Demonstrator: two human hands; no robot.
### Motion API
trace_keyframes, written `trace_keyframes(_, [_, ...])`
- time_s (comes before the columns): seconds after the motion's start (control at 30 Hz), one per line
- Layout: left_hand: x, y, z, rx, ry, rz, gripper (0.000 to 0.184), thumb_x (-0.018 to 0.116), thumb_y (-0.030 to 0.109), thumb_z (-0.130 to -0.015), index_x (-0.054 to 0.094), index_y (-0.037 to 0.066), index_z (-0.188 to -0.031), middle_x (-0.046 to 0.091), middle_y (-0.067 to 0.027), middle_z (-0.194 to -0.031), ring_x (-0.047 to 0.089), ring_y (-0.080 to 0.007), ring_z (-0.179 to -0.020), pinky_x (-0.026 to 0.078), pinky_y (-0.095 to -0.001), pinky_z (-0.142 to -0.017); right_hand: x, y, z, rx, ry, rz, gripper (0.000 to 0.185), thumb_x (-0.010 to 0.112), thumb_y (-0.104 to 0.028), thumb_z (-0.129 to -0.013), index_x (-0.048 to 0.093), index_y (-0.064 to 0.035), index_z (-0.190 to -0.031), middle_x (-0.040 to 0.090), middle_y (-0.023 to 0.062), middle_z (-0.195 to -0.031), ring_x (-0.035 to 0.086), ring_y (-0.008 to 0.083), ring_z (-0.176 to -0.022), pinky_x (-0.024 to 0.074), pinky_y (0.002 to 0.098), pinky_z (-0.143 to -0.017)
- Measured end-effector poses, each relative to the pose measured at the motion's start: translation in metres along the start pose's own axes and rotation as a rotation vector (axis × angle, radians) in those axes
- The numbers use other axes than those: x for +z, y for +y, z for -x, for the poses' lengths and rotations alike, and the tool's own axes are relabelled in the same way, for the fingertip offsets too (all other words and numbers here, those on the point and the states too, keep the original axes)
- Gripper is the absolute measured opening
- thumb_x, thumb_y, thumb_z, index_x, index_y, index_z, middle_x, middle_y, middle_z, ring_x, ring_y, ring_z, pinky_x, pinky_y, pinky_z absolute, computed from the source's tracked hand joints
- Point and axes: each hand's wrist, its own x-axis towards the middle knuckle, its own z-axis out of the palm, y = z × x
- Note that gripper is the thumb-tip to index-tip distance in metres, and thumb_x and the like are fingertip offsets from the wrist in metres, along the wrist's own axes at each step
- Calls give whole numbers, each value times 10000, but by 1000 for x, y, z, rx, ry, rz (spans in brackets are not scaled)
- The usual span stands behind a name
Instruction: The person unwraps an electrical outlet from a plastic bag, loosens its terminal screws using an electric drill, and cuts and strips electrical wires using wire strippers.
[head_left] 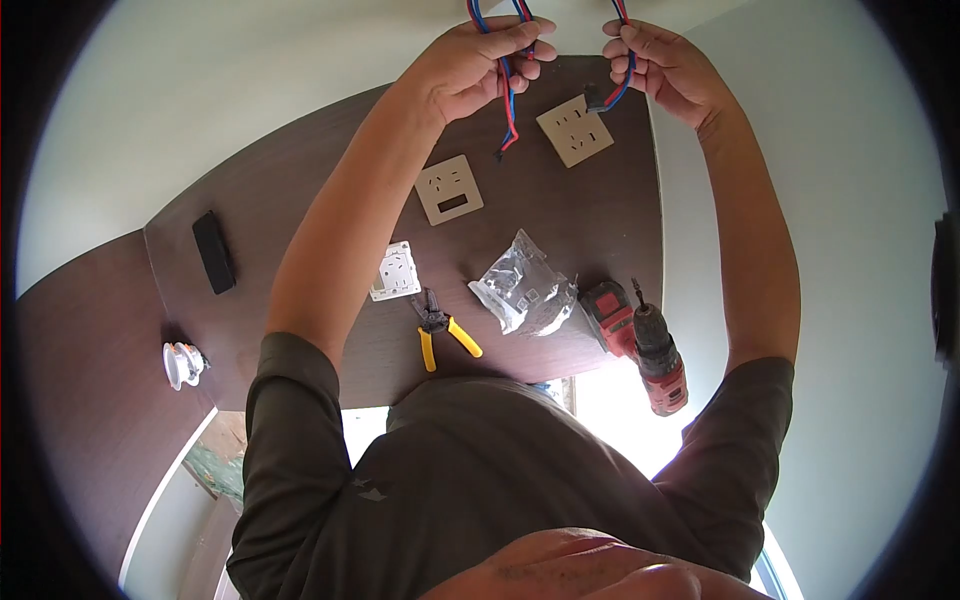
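My left hand (502,62) is closed around red and blue wires (510,95), whose ends hang below the fingers with dark tips. At the right, my right hand (650,62) pinches another red and blue wire pair (622,92), which ends near a dark connector (594,98). Both hands are raised at the top of the view, apart from each other. Below them on the dark brown surface lie two beige socket plates, one (575,131) close under the right hand's wires and the other (449,189) lower and to the left.
On the brown surface (330,180) are a white socket part (396,271), yellow-handled pliers (436,331), a clear plastic bag (524,287), a black oblong object (213,252) and white round items (184,366). A red and black drill (652,345) lies near the right edge, by a pale wall (830,180).
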Motion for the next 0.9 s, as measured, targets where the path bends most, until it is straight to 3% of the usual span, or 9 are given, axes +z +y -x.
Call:
trace_keyframes(0.13, [-2, 0, 1, 1, -43, 46, 334, 713, 213, -952, 639, 13, -1209, 677, -59, -937, 578, -120, -762, 442, -262, -632, 10, -6, 2, -17, 67, 44, 362, 618, -273, -1016, 627, -18, -1273, 698, 37, -940, 649, 122, -788, 547, 275, -765])
trace_keyframes(0.23, [4, -2, 3, -10, 54, 20, 308, 715, 201, -951, 640, 24, -1192, 678, -61, -929, 576, -126, -737, 446, -266, -633, 21, -10, 3, 3, 203, 120, 349, 611, -283, -1019, 652, -13, -1236, 664, 8, -826, 608, 101, -691, 550, 268, -719])
trace_keyframes(0.33, [4, -2, 4, -14, 75, -17, 289, 701, 218, -961, 643, 30, -1172, 661, -48, -885, 571, -123, -706, 432, -263, -626, 27, -12, 2, 11, 271, 374, 355, 578, -295, -1028, 667, -5, -1213, 563, -25, -695, 519, 83, -588, 545, 258, -675])
trace_keyframes(0.4, [-4, 2, 6, -48, -78, -12, 279, 680, 222, -973, 646, 33, -1175, 631, -29, -832, 547, -115, -672, 410, -251, -618, 31, -11, 4, -29, 303, 522, 371, 544, -304, -1031, 678, 3, -1189, 437, -47, -620, 434, 66, -544, 537, 253, -654])
trace_keyframes(0.5, [-16, 6, 5, -113, -198, 55, 258, 656, 208, -984, 650, 31, -1172, 605, -15, -799, 521, -107, -649, 397, -249, -615, 36, -12, 7, -97, 337, 484, 314, 564, -267, -994, 706, -8, -1101, 445, -29, -616, 418, 90, -515, 550, 286, -703])
trace_keyframes(0.63, [-10, -1, -2, -151, -202, 20, 257, 657, 189, -981, 648, 20, -1174, 606, -13, -796, 496, -103, -630, 396, -251, -613, 33, -18, -2, -128, 368, 465, 312, 558, -271, -994, 702, -8, -1083, 428, -30, -610, 409, 87, -524, 538, 282, -713])
trace_keyframes(0.73, [-5, -4, -2, -100, -96, -44, 287, 676, 208, -970, 650, 6, -1172, 612, -24, -800, 510, -106, -641, 407, -259, -615, 30, -9, -5, -4, 299, 464, 304, 551, -261, -997, 699, -9, -1079, 429, -31, -624, 416, 85, -548, 527, 282, -705])
trace_keyframes(0.83, [-10, -5, 3, -93, -32, -125, 328, 696, 228, -958, 650, -3, -1187, 678, -74, -888, 610, -134, -729, 481, -267, -665, 22, -3, -9, -10, 224, 532, 312, 548, -260, -1008, 682, 0, -1117, 458, -35, -650, 475, 100, -610, 511, 288, -748])
trace_keyframes(0.9, [1, -2, 8, -69, 66, -146, 351, 706, 234, -953, 649, -2, -1207, 717, -135, -1031, 696, -189, -883, 551, -287, -762, 17, 0, -12, -40, 199, 385, 344, 557, -264, -1014, 658, 17, -1186, 541, -19, -707, 555, 127, -716, 492, 300, -828])
